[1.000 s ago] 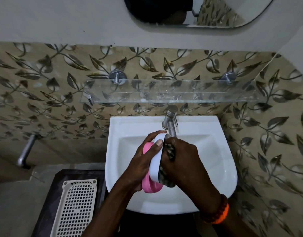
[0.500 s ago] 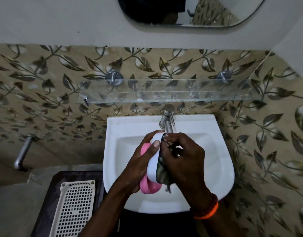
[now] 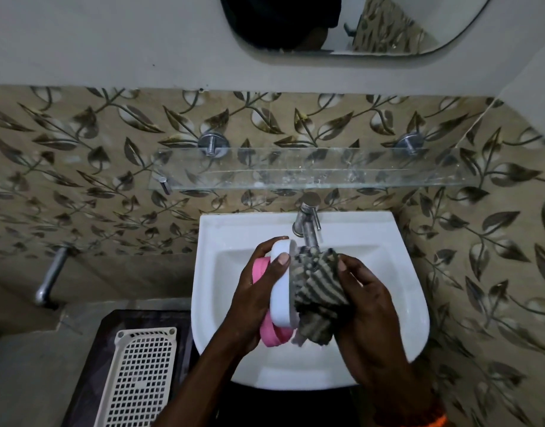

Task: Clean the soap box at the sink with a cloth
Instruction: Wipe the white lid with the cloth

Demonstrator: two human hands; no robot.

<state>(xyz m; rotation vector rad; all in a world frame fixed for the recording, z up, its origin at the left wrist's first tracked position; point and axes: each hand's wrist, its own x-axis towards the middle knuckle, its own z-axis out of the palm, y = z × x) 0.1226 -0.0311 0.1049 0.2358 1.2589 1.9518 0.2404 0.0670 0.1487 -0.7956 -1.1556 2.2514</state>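
At centre frame, over the white ceramic sink [image 3: 403,303], your left hand [image 3: 249,306] gripped the white-and-pink plastic soap box [image 3: 280,291] on edge. Your right hand [image 3: 370,306] clutched the striped grey cloth [image 3: 317,288] against its open face. Judged step: wiping the interior. The next move called for firm strokes into the corners.
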